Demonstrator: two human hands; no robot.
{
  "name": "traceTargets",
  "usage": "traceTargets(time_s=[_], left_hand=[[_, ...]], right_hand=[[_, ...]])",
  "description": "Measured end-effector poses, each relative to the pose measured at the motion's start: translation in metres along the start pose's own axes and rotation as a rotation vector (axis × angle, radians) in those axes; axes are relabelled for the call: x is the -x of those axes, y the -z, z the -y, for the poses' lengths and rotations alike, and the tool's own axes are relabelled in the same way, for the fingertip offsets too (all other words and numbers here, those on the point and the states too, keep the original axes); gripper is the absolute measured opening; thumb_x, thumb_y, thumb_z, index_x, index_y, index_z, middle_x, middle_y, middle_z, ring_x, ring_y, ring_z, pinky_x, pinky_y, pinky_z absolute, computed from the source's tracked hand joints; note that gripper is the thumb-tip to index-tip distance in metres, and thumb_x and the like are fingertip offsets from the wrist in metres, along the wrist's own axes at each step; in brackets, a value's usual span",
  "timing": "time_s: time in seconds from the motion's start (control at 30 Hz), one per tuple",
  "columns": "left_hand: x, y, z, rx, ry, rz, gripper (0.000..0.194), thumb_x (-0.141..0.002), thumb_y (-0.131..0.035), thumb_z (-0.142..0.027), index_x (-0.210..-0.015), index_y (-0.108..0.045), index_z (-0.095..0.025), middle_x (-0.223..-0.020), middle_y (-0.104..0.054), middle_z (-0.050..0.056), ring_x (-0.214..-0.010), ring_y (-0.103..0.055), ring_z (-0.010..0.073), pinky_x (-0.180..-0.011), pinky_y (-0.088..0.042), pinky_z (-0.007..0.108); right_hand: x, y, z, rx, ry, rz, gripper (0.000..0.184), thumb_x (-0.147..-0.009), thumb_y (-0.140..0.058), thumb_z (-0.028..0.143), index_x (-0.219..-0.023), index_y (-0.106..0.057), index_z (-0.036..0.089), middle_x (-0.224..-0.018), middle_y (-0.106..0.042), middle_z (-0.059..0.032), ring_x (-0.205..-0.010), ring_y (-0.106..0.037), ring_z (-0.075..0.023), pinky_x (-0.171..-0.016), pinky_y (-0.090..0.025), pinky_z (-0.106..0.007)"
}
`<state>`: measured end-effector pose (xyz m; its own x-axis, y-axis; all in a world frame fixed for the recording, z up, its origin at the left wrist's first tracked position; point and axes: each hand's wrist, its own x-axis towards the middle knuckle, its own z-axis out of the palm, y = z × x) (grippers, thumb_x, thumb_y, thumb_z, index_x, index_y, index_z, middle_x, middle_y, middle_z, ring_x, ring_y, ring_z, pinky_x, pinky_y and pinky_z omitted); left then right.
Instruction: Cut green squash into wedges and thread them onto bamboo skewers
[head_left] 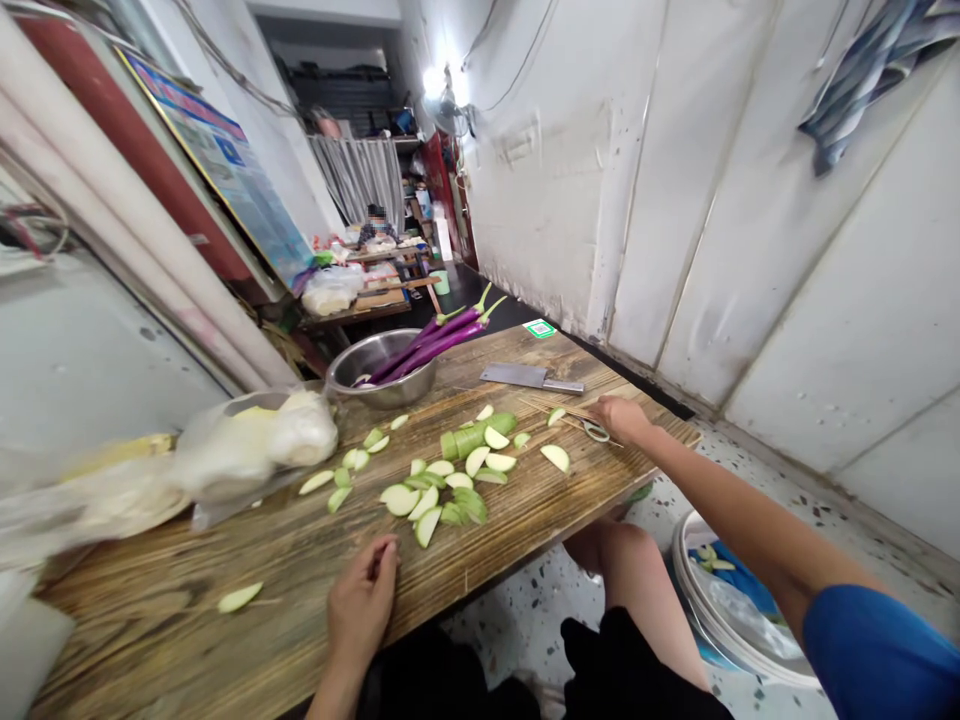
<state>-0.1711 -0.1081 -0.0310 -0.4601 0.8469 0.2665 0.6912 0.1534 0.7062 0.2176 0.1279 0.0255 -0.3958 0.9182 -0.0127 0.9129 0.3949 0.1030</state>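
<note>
My left hand (pixel 363 600) rests on the near edge of the wooden table (pixel 187 620), fingers curled, a thin skewer stick seemingly pinched at its fingertips. My right hand (pixel 616 415) reaches far across to the table's right end and closes over a bundle of bamboo skewers (pixel 559 410) bound by a rubber band. Between the hands lies a scatter of pale green vegetable slices (pixel 442 485) and a cut green chunk (pixel 469 438).
A cleaver (pixel 529 377) lies beyond the slices. A steel bowl (pixel 375 372) holds long purple eggplants (pixel 435 335). Plastic bags (pixel 225 460) sit at left. A basin (pixel 731 610) stands on the floor at right. Another person sits far back.
</note>
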Motion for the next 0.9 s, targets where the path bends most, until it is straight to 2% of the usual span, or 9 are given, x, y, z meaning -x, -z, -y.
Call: traceTargets(time_s=[0.13, 0.2, 0.3, 0.37, 0.47, 0.6, 0.7, 0.77, 0.9], left_hand=[[0.001, 0.001, -0.001, 0.018, 0.015, 0.009, 0.036, -0.076, -0.046, -0.046, -0.092, -0.062, -0.019, -0.079, -0.068, 0.004, -0.072, -0.063, 0.0192, -0.072, -0.047, 0.030], [0.004, 0.002, -0.006, 0.013, 0.023, -0.033, 0.035, -0.077, -0.045, -0.045, -0.092, -0.062, -0.018, -0.080, -0.067, 0.005, -0.071, -0.062, 0.0192, -0.071, -0.047, 0.030], [0.006, 0.000, -0.029, -0.011, -0.032, -0.120, 0.033, -0.078, -0.045, -0.041, -0.095, -0.062, -0.018, -0.090, -0.066, 0.006, -0.077, -0.061, 0.0192, -0.075, -0.046, 0.030], [0.002, -0.008, -0.054, 0.003, -0.141, -0.093, 0.030, -0.079, -0.046, -0.037, -0.096, -0.062, -0.019, -0.095, -0.065, 0.007, -0.084, -0.060, 0.0197, -0.079, -0.044, 0.031], [-0.015, -0.034, -0.098, 0.047, -0.400, 0.100, 0.027, -0.081, -0.047, -0.031, -0.100, -0.063, -0.021, -0.100, -0.065, 0.007, -0.093, -0.057, 0.0202, -0.088, -0.041, 0.034], [-0.043, -0.088, -0.147, 0.022, -0.660, 0.397, 0.034, -0.081, -0.045, -0.025, -0.113, -0.057, -0.022, -0.115, -0.057, 0.007, -0.110, -0.047, 0.0217, -0.098, -0.031, 0.040], [-0.055, -0.126, -0.168, -0.020, -0.693, 0.508, 0.043, -0.079, -0.049, -0.024, -0.122, -0.049, -0.022, -0.125, -0.050, 0.008, -0.118, -0.039, 0.0229, -0.101, -0.025, 0.041], [-0.058, -0.143, -0.176, -0.074, -0.686, 0.547, 0.047, -0.078, -0.051, -0.025, -0.124, -0.047, -0.021, -0.126, -0.049, 0.009, -0.118, -0.038, 0.0254, -0.099, -0.025, 0.044], [-0.061, -0.156, -0.182, -0.224, -0.627, 0.586, 0.046, -0.070, -0.062, -0.027, -0.115, -0.055, -0.021, -0.112, -0.057, 0.012, -0.107, -0.044, 0.0307, -0.090, -0.030, 0.046]], right_hand=[[0.002, 0.005, 0.000, 0.016, 0.014, -0.005, 0.034, -0.091, -0.033, 0.029, -0.086, -0.062, 0.011, -0.092, -0.062, -0.0138, -0.087, -0.057, -0.0182, -0.071, -0.037, -0.023], [0.000, 0.006, 0.000, 0.024, 0.010, -0.001, 0.034, -0.091, -0.034, 0.031, -0.086, -0.062, 0.010, -0.092, -0.062, -0.0142, -0.086, -0.058, -0.0183, -0.071, -0.038, -0.024], [-0.006, 0.004, -0.001, 0.034, 0.002, 0.008, 0.033, -0.091, -0.037, 0.034, -0.090, -0.061, 0.011, -0.093, -0.063, -0.0113, -0.084, -0.058, -0.0173, -0.072, -0.040, -0.026], [-0.011, 0.001, -0.002, 0.040, -0.008, 0.012, 0.032, -0.090, -0.040, 0.036, -0.094, -0.059, 0.011, -0.094, -0.062, -0.0081, -0.085, -0.058, -0.0164, -0.074, -0.042, -0.030], [-0.016, -0.003, -0.003, 0.042, -0.028, 0.013, 0.031, -0.089, -0.044, 0.038, -0.093, -0.058, 0.011, -0.093, -0.061, -0.0062, -0.084, -0.058, -0.0160, -0.076, -0.044, -0.035], [-0.018, -0.003, -0.001, 0.005, -0.027, -0.030, 0.027, -0.088, -0.044, 0.030, -0.086, -0.060, 0.008, -0.088, -0.062, -0.0124, -0.083, -0.058, -0.0194, -0.074, -0.043, -0.032], [-0.013, 0.002, 0.001, -0.047, -0.031, -0.097, 0.024, -0.086, -0.042, 0.025, -0.083, -0.059, 0.007, -0.087, -0.062, -0.0168, -0.083, -0.058, -0.0228, -0.071, -0.041, -0.030], [-0.005, 0.007, 0.001, -0.091, -0.042, -0.153, 0.022, -0.086, -0.041, 0.022, -0.085, -0.057, 0.008, -0.087, -0.062, -0.0164, -0.083, -0.058, -0.0227, -0.070, -0.040, -0.029], [0.022, 0.013, 0.001, -0.200, -0.069, -0.269, 0.020, -0.086, -0.037, 0.022, -0.087, -0.054, 0.011, -0.088, -0.061, -0.0126, -0.080, -0.057, -0.0189, -0.070, -0.040, -0.025]])
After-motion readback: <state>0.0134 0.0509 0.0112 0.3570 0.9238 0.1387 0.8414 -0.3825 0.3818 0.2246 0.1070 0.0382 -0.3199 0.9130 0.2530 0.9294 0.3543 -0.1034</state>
